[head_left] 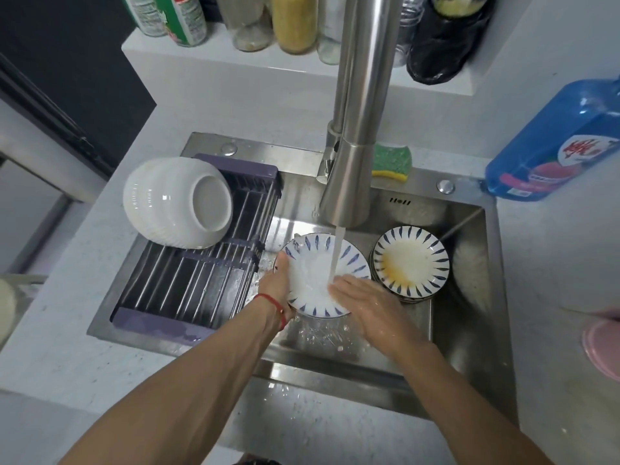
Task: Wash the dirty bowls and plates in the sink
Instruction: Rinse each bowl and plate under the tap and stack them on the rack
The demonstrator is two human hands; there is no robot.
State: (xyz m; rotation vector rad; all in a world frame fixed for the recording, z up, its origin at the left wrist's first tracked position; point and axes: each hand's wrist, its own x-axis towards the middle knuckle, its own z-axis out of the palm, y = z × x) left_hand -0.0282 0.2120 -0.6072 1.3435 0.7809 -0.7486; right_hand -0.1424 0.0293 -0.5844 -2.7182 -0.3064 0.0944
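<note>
Two hands are engaged over the sink [463, 330], nearest the camera. The blue-patterned plate [315, 263] is gripped at its left rim by the left hand [278, 283], thumb curled over the edge, and is held tilted under the running water. The right hand [365, 303] is laid flat on the plate's face, fingers straight and together, so rinsing by rubbing is judged to be the step in hand. Just beside it, a stack of dirty plates [411, 261] with orange residue is left in the basin, unwashed. Farther left, upturned white bowls [174, 203] are propped on the drying rack [201, 290]. Beyond the faucet [352, 156], a green sponge [391, 161] is set. Next, the rinsed plate would likely be racked and the top dirty plate lifted.
</note>
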